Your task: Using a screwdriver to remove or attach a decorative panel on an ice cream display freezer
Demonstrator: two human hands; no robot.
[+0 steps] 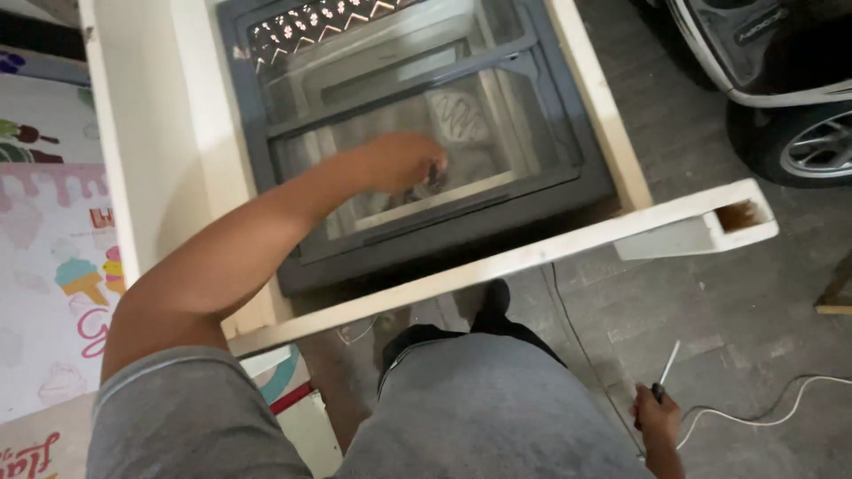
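The right hand (658,415) hangs low by the person's side, closed around the dark handle of a screwdriver (664,373) whose thin pale shaft points up and slightly right, its long axis running steeply from the fist toward the far floor. The left hand (404,161) reaches forward over the glass lid (497,115) of a chest freezer (160,133), loosely curled and blurred, resting on or just above a small dark object at the pane's near edge; whether it grips that object cannot be told. The lid is two sliding panes in a dark grey frame, set in a cream cabinet; frost and pale shapes below show only dimly through the glass. A long white bar (550,253) with a hollow square end lies across the freezer's near corner. A white cable (763,412) curls on the grey paved floor (674,133) near the right hand. A scooter wheel (812,142) is cut off at the top right, and the person's grey shirt hides the near ground
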